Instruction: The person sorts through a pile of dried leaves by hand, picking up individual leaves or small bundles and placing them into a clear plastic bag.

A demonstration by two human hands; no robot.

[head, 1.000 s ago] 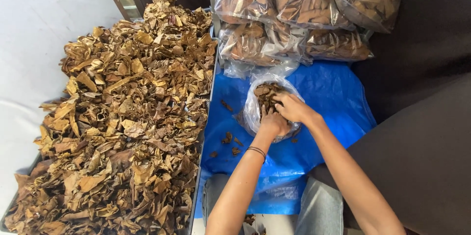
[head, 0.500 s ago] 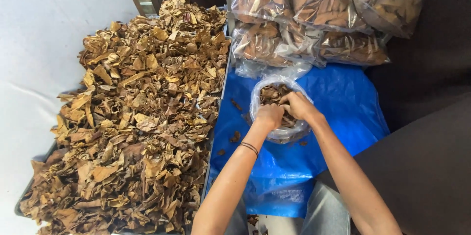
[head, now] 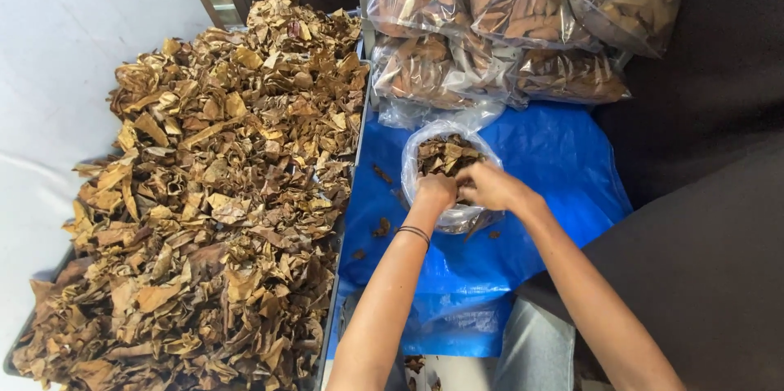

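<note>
**Both hands at the mouth of a bag of dried leaves**

The left hand and the right hand meet at the near rim of a clear plastic bag that sits open on a blue sheet. The left hand is curled into a loose fist on the rim, fingers closed over plastic. The right hand lies just beside it, fingers bent in toward the left hand and touching the bag's edge; how firmly it grips the plastic cannot be told from here. A dark band circles the left wrist.

Inside the bag, just beyond the knuckles, lie brown dried leaves. A few loose scraps are on the sheet to the left of the left forearm.

Further left of the hands, a big heap of dried leaves fills a tray. Beyond the hands, past the open bag, a stack of filled bags lies packed with the same leaves. To the right of the right arm is dark cloth.
</note>
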